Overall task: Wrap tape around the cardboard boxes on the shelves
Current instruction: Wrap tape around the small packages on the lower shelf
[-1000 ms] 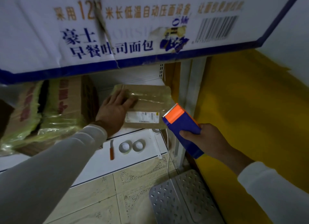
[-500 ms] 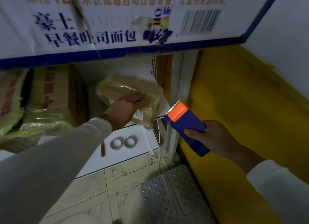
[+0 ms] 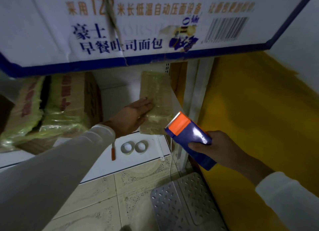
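The left hand (image 3: 133, 114) lies flat, fingers straight, against the small tape-wrapped brown cardboard box (image 3: 156, 99) on the white shelf (image 3: 119, 98). At four o'clock from the box, the right hand (image 3: 217, 151) grips a blue-and-orange tape dispenser (image 3: 189, 137).

Both arms wear long, plain light grey sleeves of smooth, unmarked fabric, the left sleeve (image 3: 57, 163) crossing the lower left of the frame to a snug cuff at the wrist, the right sleeve (image 3: 290, 201) filling the lower right corner, with the left hand (image 3: 133, 117) and right hand (image 3: 219, 149) bare.
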Tool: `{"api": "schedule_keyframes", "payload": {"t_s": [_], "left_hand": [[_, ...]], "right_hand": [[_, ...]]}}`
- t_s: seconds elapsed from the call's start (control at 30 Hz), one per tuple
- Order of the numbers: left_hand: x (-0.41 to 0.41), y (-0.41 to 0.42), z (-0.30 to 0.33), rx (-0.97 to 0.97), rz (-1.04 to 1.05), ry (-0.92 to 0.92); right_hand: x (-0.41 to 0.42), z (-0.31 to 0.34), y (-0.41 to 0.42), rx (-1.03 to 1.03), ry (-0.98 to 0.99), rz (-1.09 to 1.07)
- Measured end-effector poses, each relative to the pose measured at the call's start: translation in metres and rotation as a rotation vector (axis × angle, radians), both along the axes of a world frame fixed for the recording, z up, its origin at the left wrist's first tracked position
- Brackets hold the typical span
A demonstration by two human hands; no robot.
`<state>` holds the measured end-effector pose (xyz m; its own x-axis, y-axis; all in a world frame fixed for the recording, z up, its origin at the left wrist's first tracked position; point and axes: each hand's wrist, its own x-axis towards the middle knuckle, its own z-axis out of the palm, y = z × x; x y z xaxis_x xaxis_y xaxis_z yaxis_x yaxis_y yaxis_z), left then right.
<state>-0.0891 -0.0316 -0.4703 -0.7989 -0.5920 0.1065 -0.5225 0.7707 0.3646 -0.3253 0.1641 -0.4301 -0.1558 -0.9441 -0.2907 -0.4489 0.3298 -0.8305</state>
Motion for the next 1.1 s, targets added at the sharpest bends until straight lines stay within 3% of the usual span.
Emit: {"api": "schedule_keyframes", "payload": {"t_s": [0.17,0.37,0.57,0.7,1.1], "left_hand": [[-0.007,0.008,0.010,0.080,0.031,-0.037],[0.001,0.031,0.037,0.120,-0.015,0.145],[0.009,0.051,0.047,0.781,-0.041,0.178],[0.007,0.056,0.043,0.980,-0.001,0.268],[0.010,0.053,0.028,0.713,0.176,0.395]], "right_hand": [[0.004,0.007,-0.003,0.008,-0.040,0.097],[0.006,0.017,-0.006,0.040,-0.005,0.195],[0.013,0.020,-0.008,0.033,-0.038,0.274],[0.018,0.015,-0.011,0.043,0.009,0.323],[0.015,0.031,-0.038,0.165,0.002,0.382]]}}
